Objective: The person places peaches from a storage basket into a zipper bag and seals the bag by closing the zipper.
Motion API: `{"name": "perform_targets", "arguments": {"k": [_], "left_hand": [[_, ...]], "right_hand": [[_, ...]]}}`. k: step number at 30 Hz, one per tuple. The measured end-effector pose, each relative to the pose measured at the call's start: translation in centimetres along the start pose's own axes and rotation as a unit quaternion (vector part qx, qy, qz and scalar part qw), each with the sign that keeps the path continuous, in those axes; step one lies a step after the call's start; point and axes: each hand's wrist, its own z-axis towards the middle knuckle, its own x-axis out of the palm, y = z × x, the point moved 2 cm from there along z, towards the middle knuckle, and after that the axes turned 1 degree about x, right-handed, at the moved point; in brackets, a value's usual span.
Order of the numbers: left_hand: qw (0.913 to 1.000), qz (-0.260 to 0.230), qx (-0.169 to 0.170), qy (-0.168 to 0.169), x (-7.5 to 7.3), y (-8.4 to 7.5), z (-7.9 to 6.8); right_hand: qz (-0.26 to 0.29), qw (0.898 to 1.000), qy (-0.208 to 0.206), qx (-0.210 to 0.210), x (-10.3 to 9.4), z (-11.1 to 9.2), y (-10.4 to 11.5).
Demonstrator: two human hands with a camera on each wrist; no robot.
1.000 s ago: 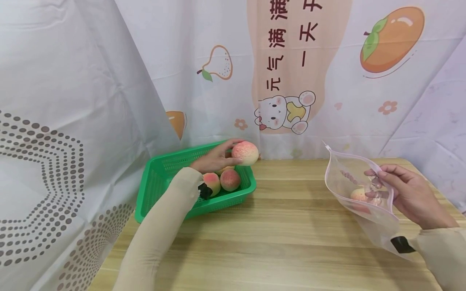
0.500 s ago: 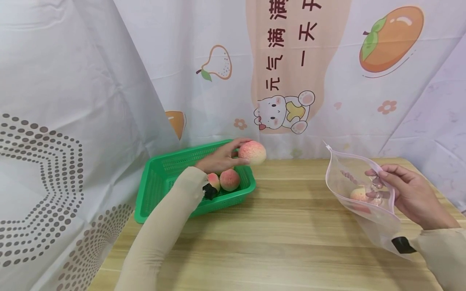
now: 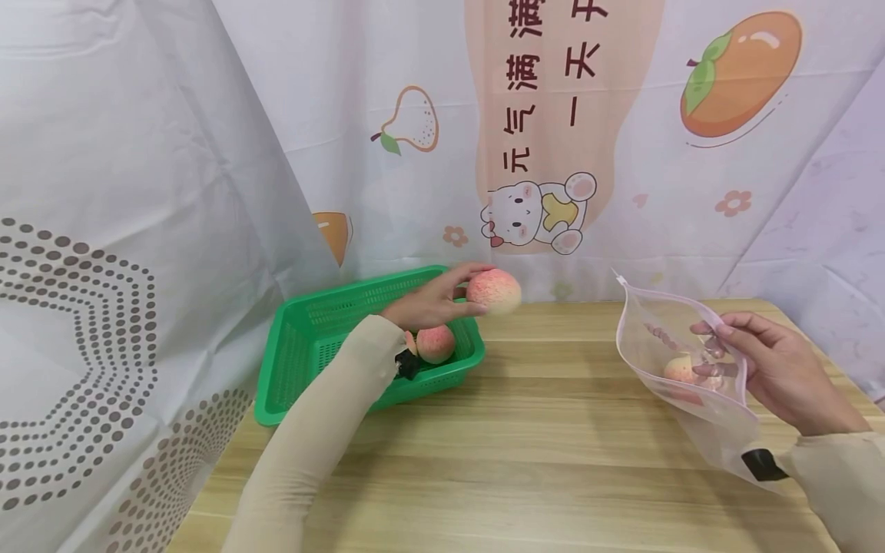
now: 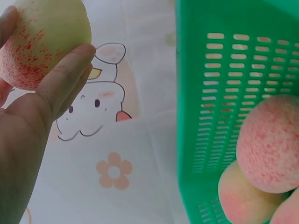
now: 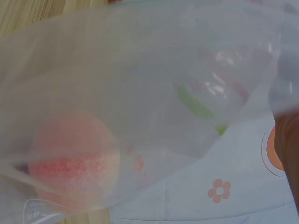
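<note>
The work looks partway along. At least one peach already lies inside the clear bag; a pinkish patch below it might be a second, but the film blurs this. Another peach is in the left hand, clamped between thumb and fingers, up in the air just past the right end of the green basket, near the table's back edge. Left in the basket are at least three more, grouped at its right end, among them a rosy peach and a paler peach touching it; the arm may hide others.

The right hand pinches the right side of the bag's rim, thumb outside and fingertips showing through the film. The mouth gapes toward the left, with the zip slider at its far corner.

The basket fills the table's back left corner, close to the printed curtain, its near corner reaching the left edge. The bag is near the right edge. Between them the table offers a wide open stretch, running to the front. The basket's raised rim and the curtain behind seem the nearest obstacles for the left hand.
</note>
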Motion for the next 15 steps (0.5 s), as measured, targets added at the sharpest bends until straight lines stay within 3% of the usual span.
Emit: {"name": "perform_targets", "arguments": {"k": [5,15], "left_hand": [[0.9999,0.010,-0.009,0.005,0.4,-0.4,0.4],[0.9995,-0.009,0.020,0.024,1.6,-1.4,1.3]], "right_hand": [[-0.001,1.000,-0.001,0.000,-0.1,0.0,0.0],[-0.008,1.000,-0.004,0.010,0.0,0.0,0.0]]}}
